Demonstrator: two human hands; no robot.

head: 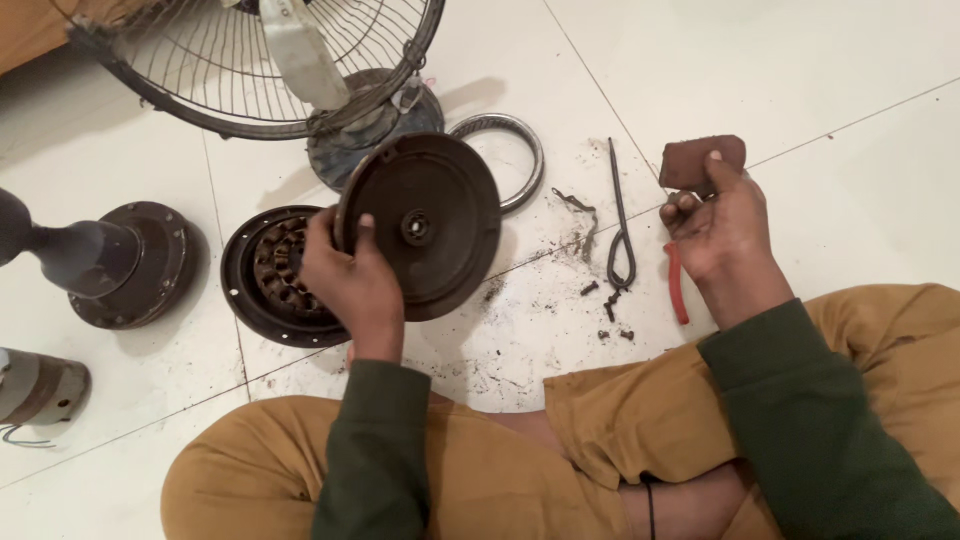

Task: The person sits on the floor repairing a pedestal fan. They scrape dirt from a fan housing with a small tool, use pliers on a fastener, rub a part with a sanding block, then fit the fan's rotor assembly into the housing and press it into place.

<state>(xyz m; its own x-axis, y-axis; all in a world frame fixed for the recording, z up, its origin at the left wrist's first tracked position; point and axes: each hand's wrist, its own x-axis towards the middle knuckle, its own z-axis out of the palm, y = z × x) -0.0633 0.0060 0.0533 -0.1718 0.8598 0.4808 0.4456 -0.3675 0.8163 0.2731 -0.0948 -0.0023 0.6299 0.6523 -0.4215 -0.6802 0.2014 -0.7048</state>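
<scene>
Fingers of left hand [352, 282] gripping motor cover [420, 228] rim, right hand [722, 232] clutching brown block [700, 160].

Motor cover [425, 225] right of stator housing [275, 275]

- The floor [800, 80] is laid with large, glossy, off-white tiles; thin dark grout lines cross it at a slant to the view
- One grout line runs from the lower left up towards the right edge; another climbs from the middle of the floor to the top edge
- Dark grit and crumbs [500, 340] speckle the tiles near the middle; the far tiles at upper right look clean
- A strip of warm brown wood [25, 30] fills the top left corner; it may be furniture or a door, too little shows to tell
- Soft, even light falls from above; shadows are blurred and short; faint sheen shows on the tiles
</scene>
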